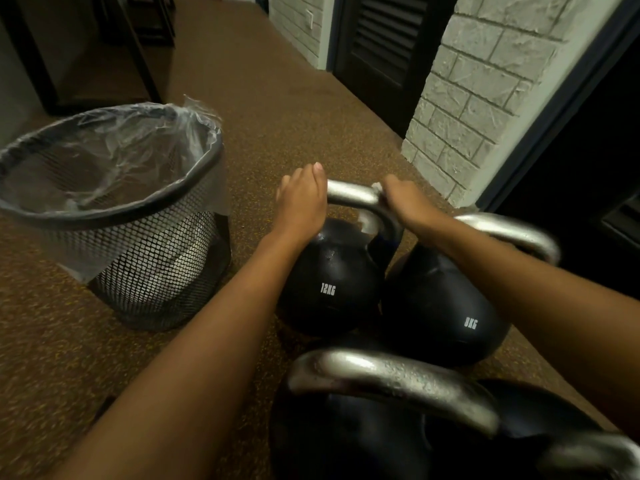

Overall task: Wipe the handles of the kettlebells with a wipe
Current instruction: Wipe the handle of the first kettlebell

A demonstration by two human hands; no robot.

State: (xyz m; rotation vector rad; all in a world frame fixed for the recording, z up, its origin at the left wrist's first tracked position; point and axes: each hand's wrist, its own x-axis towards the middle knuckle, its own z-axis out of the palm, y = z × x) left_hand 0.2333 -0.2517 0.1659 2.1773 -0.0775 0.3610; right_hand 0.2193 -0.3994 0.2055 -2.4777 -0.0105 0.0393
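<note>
- Far side: open brown floor [277, 109] up to the dark slatted door [388, 46].
- Left: a mesh bin [156, 265] stands near the 12KG kettlebell [329, 282]; a thin strip of floor runs between.
- The 12KG kettlebell and 8KG kettlebell [440, 317] sit tight together, no way through.
- Near: a third kettlebell [363, 445] blocks the way.
- Far right: a grey brick wall [467, 109].
- The left hand [301, 202] and the right hand [408, 204], with a wipe [375, 186], fill both ends of the 12KG handle [353, 194].

Both bare forearms reach forward, converging slightly. The left hand [303, 202] lies palm-down, fingers curled over the left end of the 12KG kettlebell handle [349, 194]. The right hand [407, 202] clenches the handle's right end, a white wipe [376, 187] pressed under its fingers.
</note>
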